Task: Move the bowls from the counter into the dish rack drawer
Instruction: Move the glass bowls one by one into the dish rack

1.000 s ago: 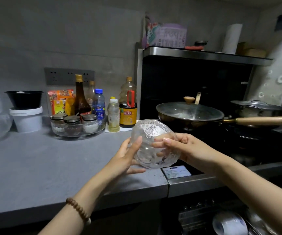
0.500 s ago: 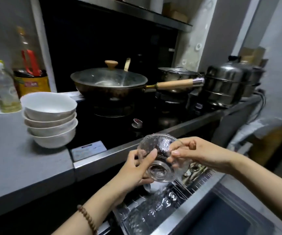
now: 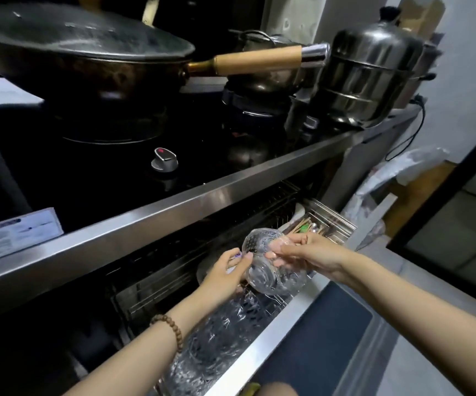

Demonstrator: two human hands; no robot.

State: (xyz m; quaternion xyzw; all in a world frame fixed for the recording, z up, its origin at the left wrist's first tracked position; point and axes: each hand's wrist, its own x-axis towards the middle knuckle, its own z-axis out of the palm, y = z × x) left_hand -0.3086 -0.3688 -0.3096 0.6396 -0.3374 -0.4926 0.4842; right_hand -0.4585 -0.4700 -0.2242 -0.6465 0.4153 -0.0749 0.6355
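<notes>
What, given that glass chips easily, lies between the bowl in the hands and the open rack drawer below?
Nothing visible does. The left hand and right hand grip the glass bowl just over the open rack drawer. Other glassware lies in the rack nearer the camera, the cutlery basket beyond, both beside its path.

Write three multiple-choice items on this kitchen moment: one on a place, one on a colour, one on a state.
1. Where is the clear patterned glass bowl? A. on a shelf B. over the steel dish rack drawer C. in a sink
2. What colour is the black wok's long handle? A. red B. blue C. light brown
3. The drawer is: A. pulled open B. shut C. taken out
Answers: 1 B, the left hand and right hand hold it above the rack; 2 C, it looks like pale wood; 3 A, its wire cutlery basket shows.
</notes>
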